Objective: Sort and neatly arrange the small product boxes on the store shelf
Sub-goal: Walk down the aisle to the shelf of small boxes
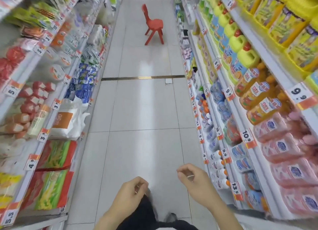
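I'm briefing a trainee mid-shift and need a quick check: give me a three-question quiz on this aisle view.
1. True or false: the left hand grips a small product box.
2. Which side of the aisle holds the orange-liquid plastic bottles? A) the person's left B) the person's right
3. Fill in: the red plastic chair stands on the ____ tiled floor.

Key: 1 false: both it and the right hand hang loosely curled, holding nothing. 2 B. 3 white.
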### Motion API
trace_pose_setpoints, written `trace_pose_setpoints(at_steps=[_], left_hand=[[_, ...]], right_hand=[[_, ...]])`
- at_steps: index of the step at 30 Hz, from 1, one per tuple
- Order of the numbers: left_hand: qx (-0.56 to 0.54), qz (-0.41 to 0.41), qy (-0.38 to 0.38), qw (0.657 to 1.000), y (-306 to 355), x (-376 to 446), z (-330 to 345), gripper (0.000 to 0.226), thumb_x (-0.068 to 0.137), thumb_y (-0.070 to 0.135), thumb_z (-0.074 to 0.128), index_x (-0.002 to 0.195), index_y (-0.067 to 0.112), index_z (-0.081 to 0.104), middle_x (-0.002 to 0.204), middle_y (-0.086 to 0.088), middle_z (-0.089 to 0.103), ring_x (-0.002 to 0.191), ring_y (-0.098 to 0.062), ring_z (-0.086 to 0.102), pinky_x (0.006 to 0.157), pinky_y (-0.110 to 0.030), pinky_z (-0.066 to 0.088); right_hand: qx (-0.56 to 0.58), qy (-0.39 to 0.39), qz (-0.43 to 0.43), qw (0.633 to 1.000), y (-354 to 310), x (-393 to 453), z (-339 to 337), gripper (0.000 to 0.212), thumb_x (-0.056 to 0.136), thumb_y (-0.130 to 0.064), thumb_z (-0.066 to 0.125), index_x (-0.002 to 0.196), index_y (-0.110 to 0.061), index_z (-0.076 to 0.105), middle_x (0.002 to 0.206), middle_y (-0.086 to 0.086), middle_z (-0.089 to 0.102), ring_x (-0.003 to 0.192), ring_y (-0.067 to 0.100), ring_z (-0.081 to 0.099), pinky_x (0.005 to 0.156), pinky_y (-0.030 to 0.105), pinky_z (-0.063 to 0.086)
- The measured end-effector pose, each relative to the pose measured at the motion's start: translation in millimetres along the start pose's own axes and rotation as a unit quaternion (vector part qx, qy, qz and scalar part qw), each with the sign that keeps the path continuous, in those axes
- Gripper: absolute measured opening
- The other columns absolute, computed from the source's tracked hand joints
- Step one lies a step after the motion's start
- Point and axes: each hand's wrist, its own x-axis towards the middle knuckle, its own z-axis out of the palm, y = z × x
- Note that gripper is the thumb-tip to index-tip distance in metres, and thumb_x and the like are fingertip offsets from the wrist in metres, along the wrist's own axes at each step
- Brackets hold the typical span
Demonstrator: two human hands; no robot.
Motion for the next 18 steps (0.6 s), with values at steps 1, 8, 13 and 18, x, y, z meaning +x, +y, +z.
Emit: trace_pose_setpoints(at_steps=[1,8,13,18], left_hand=[[-0.006,0.000,0.008,1.000,8.5,24.6,-8.7,0.016,0.095,0.023,0.056,0.085,0.030,0.067,0.078,0.018,0.071,0.070,-0.007,0.066,0.073,-0.025,0.055],[0.019,0.042,0.016,0.999,68.4,219.5,-85.2,0.017,0.094,0.021,0.056,0.082,0.030,0.065,0.080,0.017,0.070,0.077,-0.002,0.061,0.070,-0.015,0.045],[0.045,0.059,-0.004,0.997,141.3,346.8,-158.4,0.017,0.095,0.023,0.054,0.085,0.031,0.065,0.082,0.020,0.070,0.080,-0.001,0.063,0.074,-0.016,0.047],[0.067,0.071,-0.012,0.995,215.7,479.7,-214.0,0.016,0.095,0.026,0.054,0.087,0.034,0.065,0.082,0.024,0.069,0.082,-0.001,0.064,0.071,-0.012,0.048]], right_hand=[[-0.008,-0.002,-0.006,1.000,-8.6,29.0,-6.4,0.008,0.093,-0.023,0.065,0.093,-0.029,0.070,0.094,-0.017,0.072,0.090,-0.003,0.064,0.080,0.013,0.048],[-0.058,-0.007,-0.005,0.998,-74.4,229.8,-42.4,0.008,0.092,-0.023,0.065,0.092,-0.030,0.069,0.091,-0.017,0.071,0.089,-0.004,0.064,0.080,0.016,0.049],[-0.048,0.020,0.022,0.998,-136.0,339.1,-85.6,0.007,0.092,-0.026,0.064,0.093,-0.031,0.069,0.093,-0.015,0.072,0.089,-0.005,0.063,0.079,0.012,0.047],[-0.047,0.057,0.042,0.996,-176.1,447.6,-133.8,0.008,0.093,-0.027,0.064,0.093,-0.033,0.067,0.094,-0.017,0.071,0.091,-0.007,0.062,0.078,0.009,0.045]])
